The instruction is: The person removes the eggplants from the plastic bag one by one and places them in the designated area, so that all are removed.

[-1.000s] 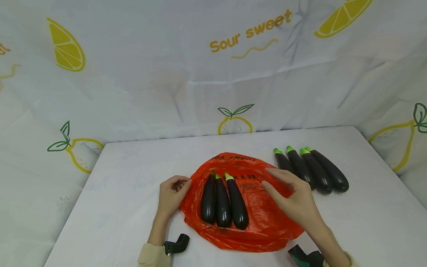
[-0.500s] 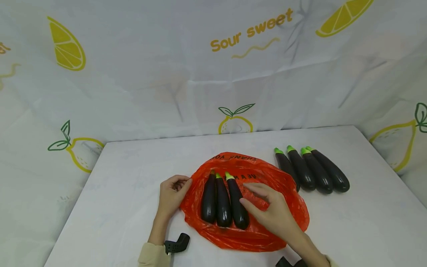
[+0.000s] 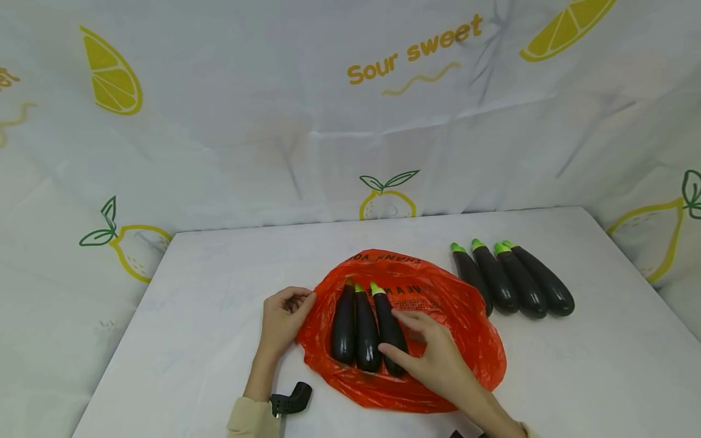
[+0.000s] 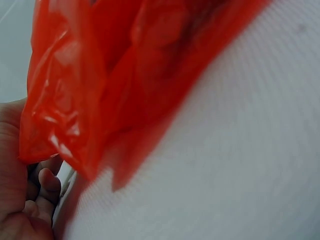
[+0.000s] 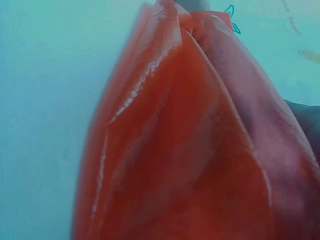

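Lemon-print cloth [image 3: 230, 91] around a white table [image 3: 186, 316] marks a screened-off workspace.

Left sleeve [image 3: 252, 417]: and here it is, pale beige cloth, plain, ending across the forearm!
Left wrist camera [image 3: 296, 398]: matt black, bent like an elbow, a chunky little housing by the cuff!
Left hand [image 3: 282, 319]: bare!
Right hand [image 3: 432, 353]: bare too!
Right sleeve [image 3: 530, 431]: just a beige sliver at the bottom edge!
Right wrist camera [image 3: 456, 434]: black, mostly cut off!

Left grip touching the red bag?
Touching. The head view shows it: thumb and fingertips of the left grip pinch the left edge of the red bag.
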The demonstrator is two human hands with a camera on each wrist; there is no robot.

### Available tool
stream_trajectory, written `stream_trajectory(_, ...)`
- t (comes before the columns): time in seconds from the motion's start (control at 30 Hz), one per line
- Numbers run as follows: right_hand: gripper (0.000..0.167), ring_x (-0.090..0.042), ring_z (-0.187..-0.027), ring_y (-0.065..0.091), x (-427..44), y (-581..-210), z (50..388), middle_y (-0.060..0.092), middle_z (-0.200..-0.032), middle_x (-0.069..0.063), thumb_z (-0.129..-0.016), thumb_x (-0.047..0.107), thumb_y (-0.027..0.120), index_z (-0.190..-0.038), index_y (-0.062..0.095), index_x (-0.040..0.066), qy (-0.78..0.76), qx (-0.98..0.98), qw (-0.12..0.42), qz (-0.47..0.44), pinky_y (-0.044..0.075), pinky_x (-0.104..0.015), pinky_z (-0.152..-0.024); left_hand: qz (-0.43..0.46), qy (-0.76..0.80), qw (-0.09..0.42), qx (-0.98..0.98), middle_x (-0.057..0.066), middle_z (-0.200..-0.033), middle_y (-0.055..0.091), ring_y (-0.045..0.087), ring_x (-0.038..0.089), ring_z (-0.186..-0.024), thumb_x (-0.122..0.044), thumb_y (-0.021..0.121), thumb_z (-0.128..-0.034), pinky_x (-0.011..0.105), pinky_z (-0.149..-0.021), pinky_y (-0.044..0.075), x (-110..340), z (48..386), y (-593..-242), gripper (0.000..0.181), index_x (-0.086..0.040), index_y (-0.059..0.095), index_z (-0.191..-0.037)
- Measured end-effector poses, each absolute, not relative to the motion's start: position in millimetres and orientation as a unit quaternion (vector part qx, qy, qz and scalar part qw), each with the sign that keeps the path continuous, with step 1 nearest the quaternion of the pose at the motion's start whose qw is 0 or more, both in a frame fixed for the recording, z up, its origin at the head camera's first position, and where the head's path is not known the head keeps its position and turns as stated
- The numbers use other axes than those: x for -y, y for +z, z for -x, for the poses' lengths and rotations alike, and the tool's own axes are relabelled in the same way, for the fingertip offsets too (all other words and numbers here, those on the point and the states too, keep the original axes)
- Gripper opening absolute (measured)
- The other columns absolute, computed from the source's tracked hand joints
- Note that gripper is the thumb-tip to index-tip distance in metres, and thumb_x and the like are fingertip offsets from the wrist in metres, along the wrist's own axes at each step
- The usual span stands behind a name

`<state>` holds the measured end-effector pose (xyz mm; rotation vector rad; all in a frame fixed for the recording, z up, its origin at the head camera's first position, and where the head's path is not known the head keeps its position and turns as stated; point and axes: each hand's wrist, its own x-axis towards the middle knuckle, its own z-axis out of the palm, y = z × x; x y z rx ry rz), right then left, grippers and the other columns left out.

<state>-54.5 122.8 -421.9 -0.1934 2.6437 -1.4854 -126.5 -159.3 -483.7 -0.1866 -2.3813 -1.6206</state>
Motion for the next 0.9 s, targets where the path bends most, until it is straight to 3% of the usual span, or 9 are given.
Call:
stream_trajectory(0.33, 0.072, -0.024, -0.111, 0.071, -120.5, -422.0, 55.0, 0.065, -0.137, -0.015, -0.079, 0.037, 0.088, -0.138, 0.063, 0.006, -0.475, -0.875, 0.082, 0.044, 0.062, -0.031, -0.081, 0.062, -0.560, 0.126, 0.817, 0.006, -0.074, 0.067, 0.052, 0.008, -0.066, -0.016, 0.077, -0.0910, 0.018, -0.061, 0.045, 159.3, 126.3, -484.0, 0.005, -0.012, 0.078, -0.089)
stream_trajectory(0.63, 0.069, -0.015, -0.095, 0.071, -123.1, -425.2, 55.0, 0.069, -0.129, -0.016, -0.084, 0.033, 0.085, -0.140, 0.060, 0.002, -0.464, -0.879, 0.087, 0.069, 0.062, -0.027, -0.075, 0.069, -0.561, 0.131, 0.814, 0.004, -0.073, 0.066, 0.052, 0.007, -0.065, -0.015, 0.077, -0.0912, 0.018, -0.059, 0.045, 159.6, 127.4, -485.9, 0.006, -0.009, 0.077, -0.089)
stream_trajectory(0.9, 0.062, -0.013, -0.093, 0.069, -123.1, -422.1, 54.9, 0.069, -0.131, -0.014, -0.083, 0.022, 0.085, -0.139, 0.063, 0.006, -0.467, -0.879, 0.093, 0.041, 0.062, -0.029, -0.077, 0.070, -0.559, 0.132, 0.816, 0.004, -0.073, 0.066, 0.052, 0.007, -0.065, -0.014, 0.077, -0.0910, 0.018, -0.060, 0.045, 159.4, 127.3, -484.8, 0.004, -0.011, 0.077, -0.089)
